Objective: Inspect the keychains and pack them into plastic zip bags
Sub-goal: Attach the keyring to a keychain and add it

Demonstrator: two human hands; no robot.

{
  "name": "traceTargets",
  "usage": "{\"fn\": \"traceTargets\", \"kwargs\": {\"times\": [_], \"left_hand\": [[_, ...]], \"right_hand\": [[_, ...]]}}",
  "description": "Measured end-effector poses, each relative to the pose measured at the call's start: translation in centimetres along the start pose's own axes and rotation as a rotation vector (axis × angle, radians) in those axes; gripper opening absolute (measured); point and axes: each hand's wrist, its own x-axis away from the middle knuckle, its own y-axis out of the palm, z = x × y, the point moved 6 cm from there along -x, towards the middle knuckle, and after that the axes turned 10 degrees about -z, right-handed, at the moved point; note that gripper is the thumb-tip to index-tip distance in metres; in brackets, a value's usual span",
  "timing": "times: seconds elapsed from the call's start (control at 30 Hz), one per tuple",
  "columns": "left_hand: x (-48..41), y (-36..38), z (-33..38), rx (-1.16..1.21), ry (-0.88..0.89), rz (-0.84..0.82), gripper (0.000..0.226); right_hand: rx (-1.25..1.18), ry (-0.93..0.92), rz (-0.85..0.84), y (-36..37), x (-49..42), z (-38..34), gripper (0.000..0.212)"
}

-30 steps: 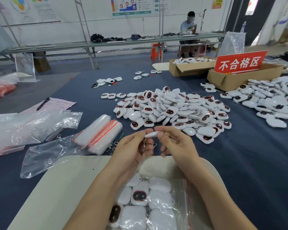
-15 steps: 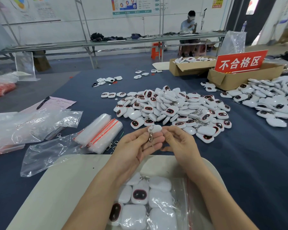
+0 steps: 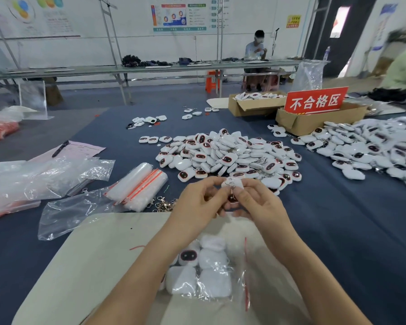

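- The white keychain [image 3: 236,182] is held up in the air between both hands, above the near edge of the loose keychain pile [image 3: 227,156].
- The left hand [image 3: 195,207] and the right hand [image 3: 258,205] meet at it, fingertips curled in and pinching it from opposite sides. The body seems to lie crosswise between them.
- Its metal ring and clasp [image 3: 231,192] hang down from the body into the gap between the palms. The fingers hide the face, so I cannot tell which way it is turned.
- The part-filled zip bag [image 3: 237,287] lies flat on the beige board [image 3: 92,254], straight below and nearer the body than the hands, well apart from the keychain.
- Its red seal strip [image 3: 246,273] runs away from the person along the bag's right side, under the right forearm. Judging by that, the mouth opens to the right.
- Packing therefore likely means bringing the keychain down and back, and the right hand looks nearer the opening.
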Motion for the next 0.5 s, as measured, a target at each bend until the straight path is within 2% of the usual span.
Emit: {"fn": "traceTargets", "kwargs": {"times": [0.07,0.17,0.33,0.4,0.5], "left_hand": [[0.9,1.0,0.7,-0.087,-0.011,-0.059,0.019],[3.3,2.5,0.6,-0.382,-0.142,-0.089,0.010],[7.0,5.8,0.5,-0.891,-0.275,-0.176,0.044],[7.4,6.8,0.6,-0.998,-0.273,-0.173,0.040],[7.6,7.0,0.8,-1.035,-0.292,-0.111,0.025]], "right_hand": [[0.026,0.037,0.034,-0.8,1.4,-0.4,0.013],[0.075,0.185,0.062,-2.3,3.4,-0.4,0.011],[0.151,0.430,-0.001,-4.3,6.4,0.3,0.015],[0.194,0.476,-0.051,-4.2,7.2,0.5,0.015],[0.239,0.511,-0.141,-3.5,7.9,0.6,0.019]]}}
